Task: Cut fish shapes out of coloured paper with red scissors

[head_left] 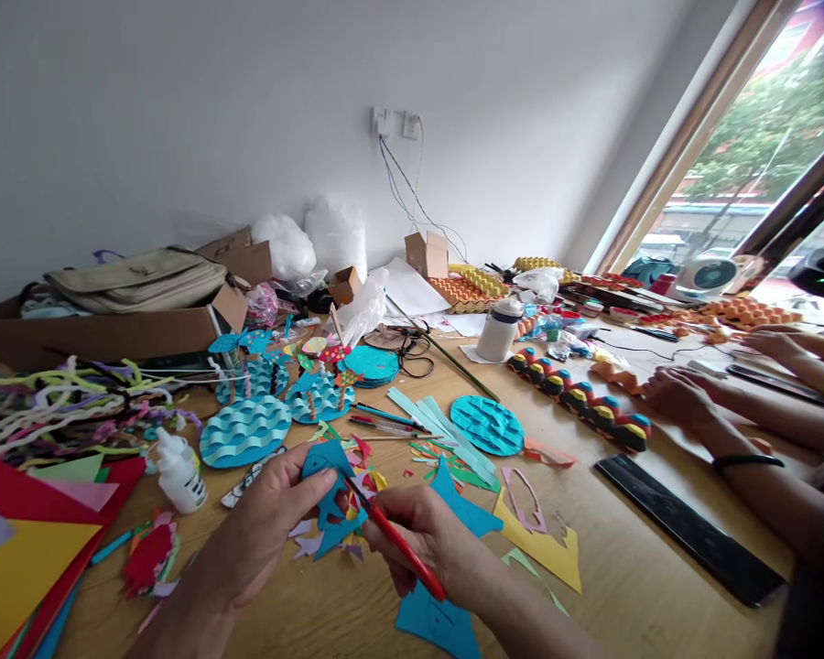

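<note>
My left hand [275,499] pinches a blue paper fish cutout [324,465] between thumb and fingers, above the table. Red-handled scissors [402,549] are gripped in my right hand [429,535], their blades against the edge of the blue paper. A strip of blue paper [341,533] hangs under the cutout. Small colored paper scraps [367,476] lie beneath and behind my hands. To the right of my right hand rests a larger blue paper piece [463,503], and below it another blue sheet [438,624] bears a drawn outline.
A white glue bottle [180,471] stands left of my hands, near stacked colored paper [34,567]. Blue round craft pieces [487,425] lie beyond. At right are a black phone-like slab [687,526], a painted egg-carton strip [580,398] and other people's hands [683,398]. A white jar [500,331] stands farther back.
</note>
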The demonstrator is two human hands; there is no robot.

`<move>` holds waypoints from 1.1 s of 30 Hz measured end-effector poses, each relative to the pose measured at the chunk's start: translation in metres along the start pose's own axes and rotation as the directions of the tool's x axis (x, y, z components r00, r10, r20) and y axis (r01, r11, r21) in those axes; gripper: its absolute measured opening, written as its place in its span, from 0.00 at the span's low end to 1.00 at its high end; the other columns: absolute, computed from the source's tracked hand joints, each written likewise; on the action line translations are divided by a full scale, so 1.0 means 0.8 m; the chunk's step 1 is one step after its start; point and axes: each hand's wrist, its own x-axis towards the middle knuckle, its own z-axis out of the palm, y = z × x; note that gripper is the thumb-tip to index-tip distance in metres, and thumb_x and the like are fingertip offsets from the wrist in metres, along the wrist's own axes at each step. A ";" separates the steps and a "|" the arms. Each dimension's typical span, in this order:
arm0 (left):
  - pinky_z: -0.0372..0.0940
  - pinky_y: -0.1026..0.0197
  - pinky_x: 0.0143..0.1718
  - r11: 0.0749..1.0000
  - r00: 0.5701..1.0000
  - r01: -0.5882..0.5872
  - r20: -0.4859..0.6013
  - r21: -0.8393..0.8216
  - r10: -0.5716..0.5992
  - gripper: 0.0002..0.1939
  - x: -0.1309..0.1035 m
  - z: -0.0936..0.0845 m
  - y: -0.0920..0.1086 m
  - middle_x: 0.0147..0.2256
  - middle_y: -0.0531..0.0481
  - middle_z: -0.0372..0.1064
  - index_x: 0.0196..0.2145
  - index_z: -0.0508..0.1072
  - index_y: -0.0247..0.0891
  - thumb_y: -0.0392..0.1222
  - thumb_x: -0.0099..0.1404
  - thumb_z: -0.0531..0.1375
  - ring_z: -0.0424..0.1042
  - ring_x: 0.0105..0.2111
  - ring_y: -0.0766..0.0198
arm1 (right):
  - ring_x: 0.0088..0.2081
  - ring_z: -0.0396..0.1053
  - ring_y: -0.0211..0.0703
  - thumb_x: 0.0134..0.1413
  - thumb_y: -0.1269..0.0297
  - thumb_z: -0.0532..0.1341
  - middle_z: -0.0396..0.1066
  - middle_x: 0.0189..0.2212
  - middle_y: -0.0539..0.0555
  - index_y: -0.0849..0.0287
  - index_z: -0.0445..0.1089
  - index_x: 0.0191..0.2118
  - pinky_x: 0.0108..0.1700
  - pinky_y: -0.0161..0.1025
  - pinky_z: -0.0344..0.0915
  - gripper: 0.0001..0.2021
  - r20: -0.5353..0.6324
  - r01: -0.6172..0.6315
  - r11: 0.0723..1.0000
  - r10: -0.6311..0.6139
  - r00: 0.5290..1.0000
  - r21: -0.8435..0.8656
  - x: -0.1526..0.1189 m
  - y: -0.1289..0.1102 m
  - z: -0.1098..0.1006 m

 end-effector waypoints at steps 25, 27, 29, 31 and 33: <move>0.54 0.71 0.15 0.999 0.979 0.030 -0.201 0.019 -0.025 0.11 0.002 0.007 0.002 0.16 0.60 0.63 0.28 0.69 0.38 0.44 0.49 0.64 0.58 0.15 0.74 | 0.13 0.59 0.29 0.52 0.56 0.55 0.59 0.12 0.44 0.61 0.61 0.24 0.14 0.23 0.53 0.13 0.013 -0.030 0.996 0.029 1.000 0.083 0.005 0.005 0.002; 0.54 0.72 0.15 0.999 0.981 0.027 -0.193 0.023 -0.022 0.10 0.002 0.006 0.002 0.16 0.60 0.63 0.27 0.69 0.38 0.44 0.49 0.64 0.58 0.15 0.74 | 0.13 0.59 0.29 0.52 0.56 0.55 0.59 0.11 0.44 0.61 0.61 0.25 0.15 0.23 0.53 0.13 0.013 -0.034 0.996 0.033 0.999 0.082 0.004 0.003 0.003; 0.54 0.72 0.16 0.999 0.982 0.023 -0.187 0.029 -0.017 0.10 0.002 0.006 0.002 0.16 0.59 0.63 0.27 0.70 0.37 0.44 0.50 0.64 0.58 0.15 0.74 | 0.13 0.58 0.29 0.52 0.56 0.55 0.59 0.12 0.44 0.61 0.61 0.25 0.15 0.23 0.53 0.13 0.010 -0.031 0.996 0.030 0.999 0.080 0.004 0.001 0.004; 0.55 0.72 0.15 0.999 0.982 0.019 -0.191 0.029 -0.013 0.10 0.002 0.006 0.002 0.17 0.59 0.64 0.27 0.70 0.37 0.44 0.51 0.64 0.59 0.15 0.74 | 0.13 0.58 0.29 0.52 0.56 0.55 0.59 0.12 0.44 0.61 0.61 0.25 0.15 0.23 0.53 0.13 0.005 -0.024 0.997 0.024 1.000 0.074 0.003 0.000 0.004; 0.55 0.72 0.15 1.000 0.982 0.019 -0.188 0.022 -0.015 0.10 0.002 0.006 0.002 0.17 0.59 0.64 0.26 0.69 0.37 0.45 0.51 0.64 0.59 0.15 0.73 | 0.13 0.58 0.29 0.52 0.56 0.55 0.59 0.12 0.44 0.61 0.61 0.25 0.15 0.23 0.53 0.14 0.002 -0.021 0.997 0.021 1.000 0.069 0.003 0.000 0.005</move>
